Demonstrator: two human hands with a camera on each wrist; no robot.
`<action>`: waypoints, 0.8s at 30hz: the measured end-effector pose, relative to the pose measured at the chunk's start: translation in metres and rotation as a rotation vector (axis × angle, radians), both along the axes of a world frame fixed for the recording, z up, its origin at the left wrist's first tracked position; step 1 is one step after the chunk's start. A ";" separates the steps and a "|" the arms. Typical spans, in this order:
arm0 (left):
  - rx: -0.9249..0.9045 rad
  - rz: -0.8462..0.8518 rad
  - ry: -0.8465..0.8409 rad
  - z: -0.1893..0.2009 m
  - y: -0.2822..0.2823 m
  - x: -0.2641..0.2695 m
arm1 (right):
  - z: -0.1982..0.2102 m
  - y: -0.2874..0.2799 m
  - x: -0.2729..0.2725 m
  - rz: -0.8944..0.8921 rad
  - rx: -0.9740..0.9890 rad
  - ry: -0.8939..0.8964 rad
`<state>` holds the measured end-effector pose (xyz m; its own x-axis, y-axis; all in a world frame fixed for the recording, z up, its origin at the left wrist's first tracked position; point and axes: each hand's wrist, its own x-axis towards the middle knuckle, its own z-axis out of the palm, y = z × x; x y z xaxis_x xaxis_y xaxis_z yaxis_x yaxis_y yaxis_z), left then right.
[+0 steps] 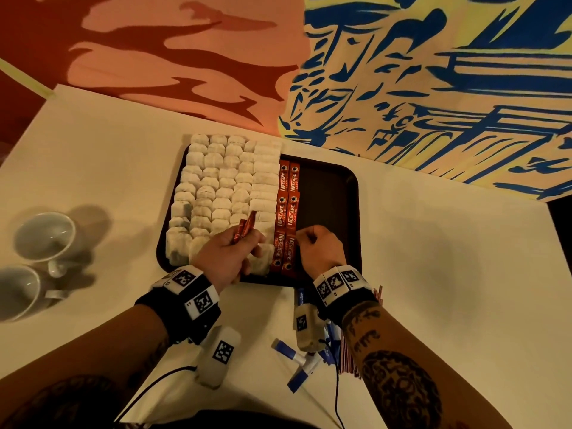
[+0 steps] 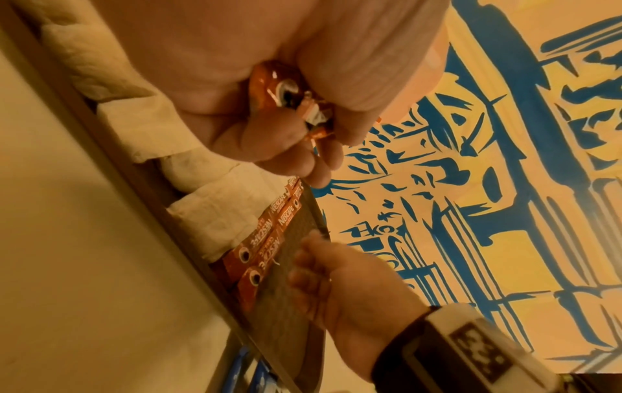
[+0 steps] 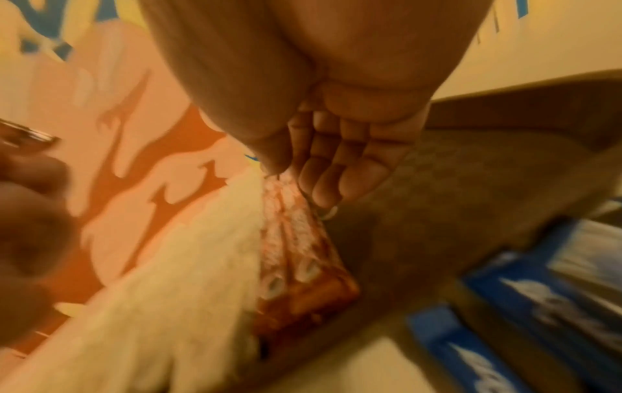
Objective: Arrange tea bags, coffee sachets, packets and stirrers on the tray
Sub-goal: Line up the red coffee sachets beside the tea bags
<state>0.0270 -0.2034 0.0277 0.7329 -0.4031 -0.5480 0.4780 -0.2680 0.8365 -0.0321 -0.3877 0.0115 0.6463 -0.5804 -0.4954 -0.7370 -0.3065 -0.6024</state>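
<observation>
— Red coffee sachets (image 1: 287, 212) lie in two columns down the middle of your dark tray (image 1: 334, 193), pressed against the rows of white tea bags (image 1: 223, 193) that fill its left half.

— And your hands?

— Your left hand (image 1: 227, 258) grips a small bunch of spare sachets (image 1: 244, 230) over the near tea bags. Your right hand (image 1: 318, 246) hovers with fingers curled beside the nearest sachets; whether it pinches one, you cannot tell.

— Around the tray?

— You work at a pale table (image 1: 433, 258) set against a mural wall (image 1: 402, 72) of red and blue. Blue packets (image 1: 297, 357) and red stirrers (image 1: 348, 357) wait by your right forearm; two white cups (image 1: 43, 236) stand to your left.
</observation>
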 end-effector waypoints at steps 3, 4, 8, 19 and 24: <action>0.001 -0.075 0.039 0.006 -0.007 -0.004 | 0.023 0.014 0.000 0.128 0.145 -0.251; -0.001 -0.113 0.053 0.009 -0.009 -0.005 | 0.031 0.019 0.000 0.166 0.221 -0.319; -0.037 -0.169 0.062 0.016 -0.018 -0.008 | 0.049 0.025 0.003 0.164 0.348 -0.452; 0.021 -0.011 -0.176 0.013 -0.028 0.001 | 0.055 0.007 0.005 0.063 0.341 -0.507; 0.114 -0.012 -0.204 0.014 -0.033 0.003 | 0.054 0.001 -0.003 0.080 0.277 -0.611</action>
